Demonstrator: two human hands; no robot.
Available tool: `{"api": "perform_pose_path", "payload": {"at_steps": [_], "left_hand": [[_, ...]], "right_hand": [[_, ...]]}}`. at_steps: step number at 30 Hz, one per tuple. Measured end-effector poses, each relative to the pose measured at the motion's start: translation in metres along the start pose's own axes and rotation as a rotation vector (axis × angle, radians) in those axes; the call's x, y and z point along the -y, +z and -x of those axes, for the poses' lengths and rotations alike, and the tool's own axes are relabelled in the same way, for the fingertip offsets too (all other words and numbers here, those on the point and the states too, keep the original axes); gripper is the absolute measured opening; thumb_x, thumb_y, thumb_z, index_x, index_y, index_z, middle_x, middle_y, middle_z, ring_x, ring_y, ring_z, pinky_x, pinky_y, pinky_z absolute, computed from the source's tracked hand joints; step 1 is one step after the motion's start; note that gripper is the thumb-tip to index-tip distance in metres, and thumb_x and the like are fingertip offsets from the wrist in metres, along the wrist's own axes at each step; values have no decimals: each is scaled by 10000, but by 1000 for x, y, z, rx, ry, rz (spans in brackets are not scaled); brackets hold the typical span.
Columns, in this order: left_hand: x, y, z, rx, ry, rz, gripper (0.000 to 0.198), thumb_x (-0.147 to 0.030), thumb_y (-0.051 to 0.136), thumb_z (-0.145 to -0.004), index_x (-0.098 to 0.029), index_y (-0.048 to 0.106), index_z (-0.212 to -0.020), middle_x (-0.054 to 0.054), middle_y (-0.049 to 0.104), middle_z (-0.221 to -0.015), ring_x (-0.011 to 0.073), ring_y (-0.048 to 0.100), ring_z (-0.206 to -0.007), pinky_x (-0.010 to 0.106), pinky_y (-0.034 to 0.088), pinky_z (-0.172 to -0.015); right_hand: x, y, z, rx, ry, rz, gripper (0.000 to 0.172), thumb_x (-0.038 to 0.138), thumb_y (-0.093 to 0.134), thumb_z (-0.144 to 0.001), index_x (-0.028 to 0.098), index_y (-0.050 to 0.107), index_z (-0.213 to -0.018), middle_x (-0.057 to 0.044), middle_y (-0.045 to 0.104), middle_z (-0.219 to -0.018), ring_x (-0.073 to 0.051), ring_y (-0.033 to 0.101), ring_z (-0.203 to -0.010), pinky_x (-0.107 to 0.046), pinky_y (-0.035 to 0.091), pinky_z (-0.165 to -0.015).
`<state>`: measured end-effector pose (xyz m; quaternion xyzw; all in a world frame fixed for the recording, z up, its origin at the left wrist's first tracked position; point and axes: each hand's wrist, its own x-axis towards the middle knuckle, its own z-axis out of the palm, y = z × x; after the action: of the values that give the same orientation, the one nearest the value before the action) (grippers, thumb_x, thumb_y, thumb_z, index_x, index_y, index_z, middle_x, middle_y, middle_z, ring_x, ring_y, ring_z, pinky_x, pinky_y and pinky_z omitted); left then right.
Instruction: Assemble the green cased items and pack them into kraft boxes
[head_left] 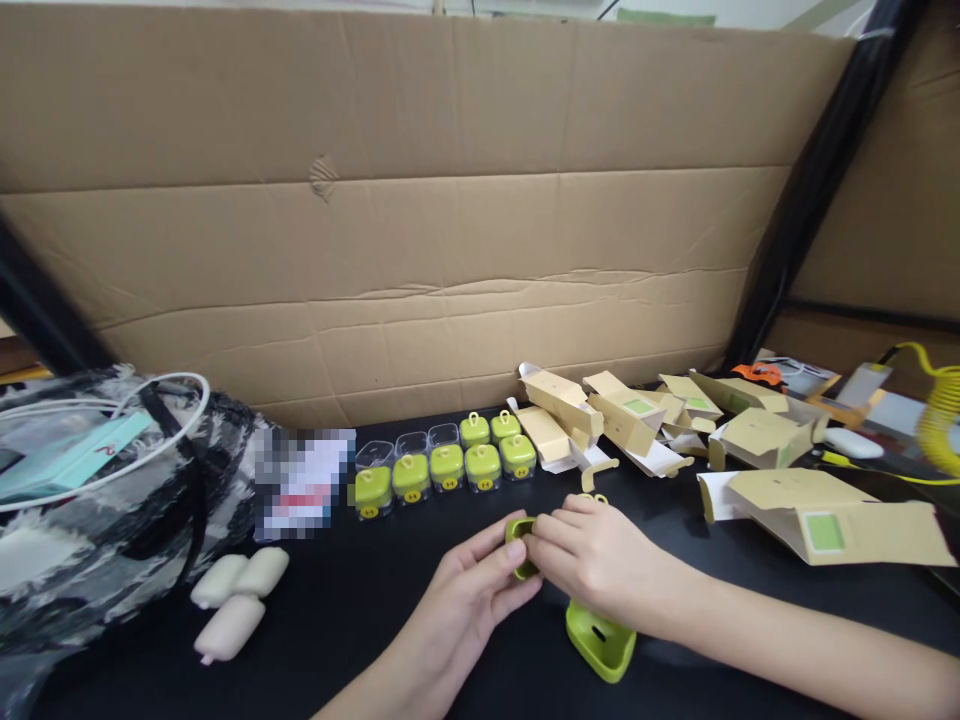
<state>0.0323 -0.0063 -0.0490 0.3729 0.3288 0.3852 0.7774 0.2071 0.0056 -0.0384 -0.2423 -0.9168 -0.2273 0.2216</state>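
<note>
And here a green cap (517, 527) is gripped in L hand (476, 580), just above the tbl (337, 630). R hand's (596, 550) fingers are curled against it; whether anything's pinched there can't be told. A green shell (613, 655) is part-hidden by R hand; jars (447, 466) are lined up behind, w/ ctns (634, 415) strewn alongside.

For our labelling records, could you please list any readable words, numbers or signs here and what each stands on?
"H": yellow stickers on front-row green-lidded containers; some are blurred.
Pixelated sheet: unreadable.
Teal item: a red mark, too unclear to read.
Tan cartons: any print is too small to read.
</note>
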Motion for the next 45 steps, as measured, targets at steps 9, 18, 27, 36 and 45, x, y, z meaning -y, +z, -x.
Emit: {"api": "perform_pose_path", "payload": {"at_steps": [9, 18, 27, 36, 45], "left_hand": [[-9, 2, 0, 57, 92, 59, 332, -139, 613, -819, -207, 646, -1142, 63, 694, -1137, 184, 610, -1066, 317, 429, -970], [-2, 2, 0, 25, 70, -32, 393, -165, 717, -728, -213, 664, -1115, 85, 687, -1161, 246, 591, -1120, 337, 464, -922], [7, -1, -1, 119, 141, -138, 418, -207, 774, -679, -292, 681, -1077, 44, 705, -1124, 247, 591, -1115, 328, 484, -897], [-3, 0, -5, -74, 179, -169, 361, -276, 752, -675, -145, 652, -996, 78, 728, -849, 184, 655, -762, 264, 528, -615], [7, -7, -3, -82, 116, -427, 284, -316, 696, -704, -99, 669, -887, 77, 702, -735, 186, 638, -595, 298, 513, -534]], "right_hand": [[-6, -15, 7, -83, 471, -573, 246, 223, 555, -872, 218, 540, -1118, -65, 553, -1089, -169, 556, -978, -289, 463, -806], [0, -10, 3, 0, 751, -903, 77, 197, 582, -827, 199, 528, -881, 5, 619, -850, -142, 584, -818, -266, 460, -748], [7, -14, 3, -2, 700, -755, 194, 32, 497, -743, 203, 429, -807, 28, 518, -747, -125, 504, -693, -243, 408, -624], [-12, -19, 9, -145, 685, -1023, 205, 223, 521, -875, 203, 480, -1075, -36, 579, -987, -135, 576, -837, -302, 480, -795], [5, -15, -95, 44, -10, -386, 239, 211, 557, -871, 143, 546, -1100, -55, 629, -1040, -187, 581, -909, -324, 460, -748]]}}
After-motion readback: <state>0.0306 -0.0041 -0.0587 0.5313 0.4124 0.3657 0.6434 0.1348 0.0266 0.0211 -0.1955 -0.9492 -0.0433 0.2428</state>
